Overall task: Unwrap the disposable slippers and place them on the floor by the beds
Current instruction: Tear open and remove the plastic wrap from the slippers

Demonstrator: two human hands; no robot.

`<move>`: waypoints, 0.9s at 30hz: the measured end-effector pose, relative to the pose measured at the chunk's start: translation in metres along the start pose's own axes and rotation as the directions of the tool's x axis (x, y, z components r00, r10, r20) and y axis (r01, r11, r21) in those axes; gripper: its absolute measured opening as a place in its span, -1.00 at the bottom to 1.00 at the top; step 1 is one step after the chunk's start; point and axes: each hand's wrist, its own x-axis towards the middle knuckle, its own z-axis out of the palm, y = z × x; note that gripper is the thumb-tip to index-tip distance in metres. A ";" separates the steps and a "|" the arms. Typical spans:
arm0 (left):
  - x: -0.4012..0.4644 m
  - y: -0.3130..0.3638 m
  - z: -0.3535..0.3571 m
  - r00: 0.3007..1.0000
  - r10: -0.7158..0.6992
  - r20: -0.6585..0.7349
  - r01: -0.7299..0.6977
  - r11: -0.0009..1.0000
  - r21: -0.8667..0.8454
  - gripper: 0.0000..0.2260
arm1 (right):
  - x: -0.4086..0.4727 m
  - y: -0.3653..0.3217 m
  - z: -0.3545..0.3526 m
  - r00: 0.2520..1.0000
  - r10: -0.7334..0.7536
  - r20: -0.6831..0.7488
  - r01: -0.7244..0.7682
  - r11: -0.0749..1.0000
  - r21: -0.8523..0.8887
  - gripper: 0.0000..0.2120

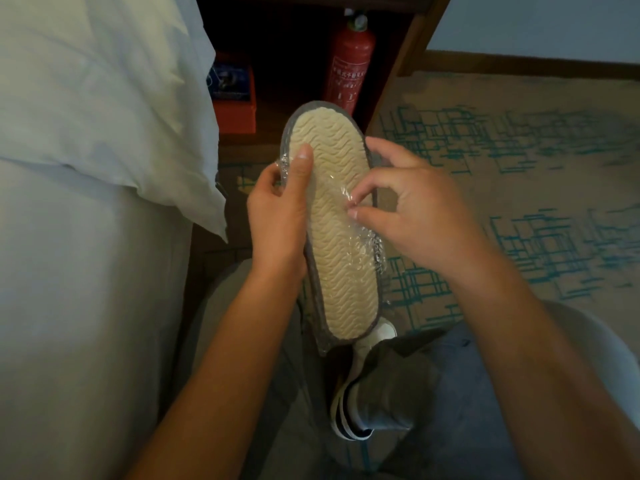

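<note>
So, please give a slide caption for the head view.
Left hand holds plastic-wrapped beige-soled disposable slippers; right hand pinches clear wrap.

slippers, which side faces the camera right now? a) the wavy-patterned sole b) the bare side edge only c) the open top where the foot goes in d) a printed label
a: the slippers show a cream sole with a wavy tread, edged in grey, under the plastic wrap, which the right hand pinches while the left hand holds them.
</note>
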 end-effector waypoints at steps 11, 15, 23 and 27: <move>-0.001 0.006 -0.004 0.947 0.133 0.291 -0.195 0.961 0.196 -0.78 | 0.005 0.014 -0.030 0.969 0.246 -0.002 -0.200 0.791 0.579 -0.57; -0.005 0.004 -0.004 0.900 0.099 0.424 -0.192 0.964 0.184 -0.77 | 0.008 0.014 -0.024 0.965 0.263 0.004 -0.216 0.782 0.585 -0.74; -0.012 0.005 -0.002 0.879 0.045 0.475 -0.109 0.988 0.107 -0.66 | 0.007 0.019 -0.031 0.963 0.268 0.029 -0.208 0.671 0.712 -0.68; -0.013 0.003 0.001 0.873 0.028 0.487 -0.091 0.990 0.108 -0.63 | 0.009 0.022 -0.030 0.950 0.295 0.102 -0.233 0.451 0.862 -0.56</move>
